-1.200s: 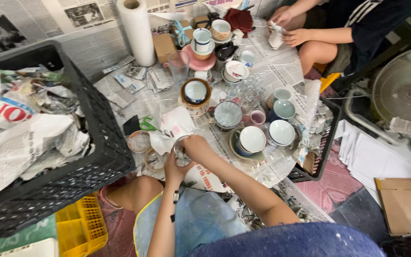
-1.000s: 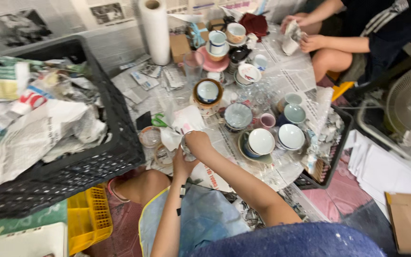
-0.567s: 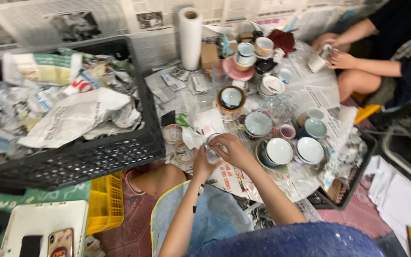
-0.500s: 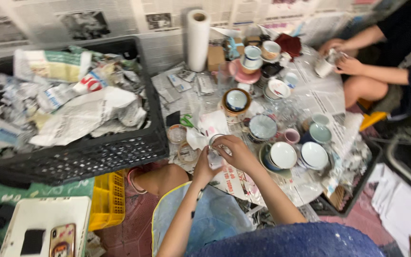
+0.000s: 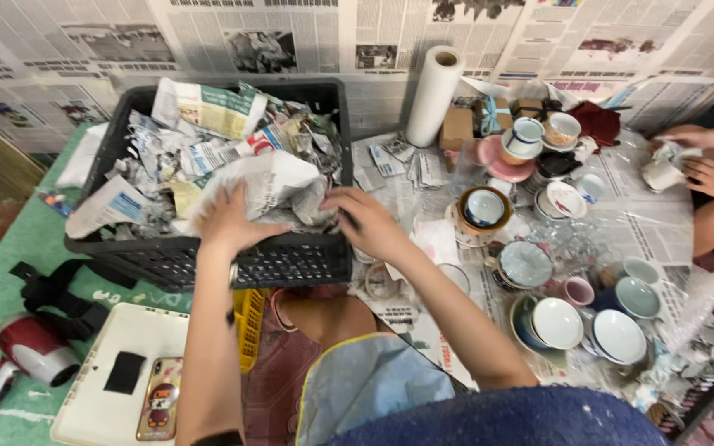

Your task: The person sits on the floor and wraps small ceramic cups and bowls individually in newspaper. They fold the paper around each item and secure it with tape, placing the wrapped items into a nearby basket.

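Head view: both hands rest spread on a crumpled newspaper sheet (image 5: pixel 270 186) in the black crate (image 5: pixel 291 260), left hand (image 5: pixel 229 219) at nine o'clock, right hand (image 5: pixel 365 223) at three, seemingly gathering wrapping paper; lifting it needs closed fingers.

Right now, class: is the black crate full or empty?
Full: crumpled newspaper heaps above the black crate rim; both hands, left hand and right hand, rest on it.
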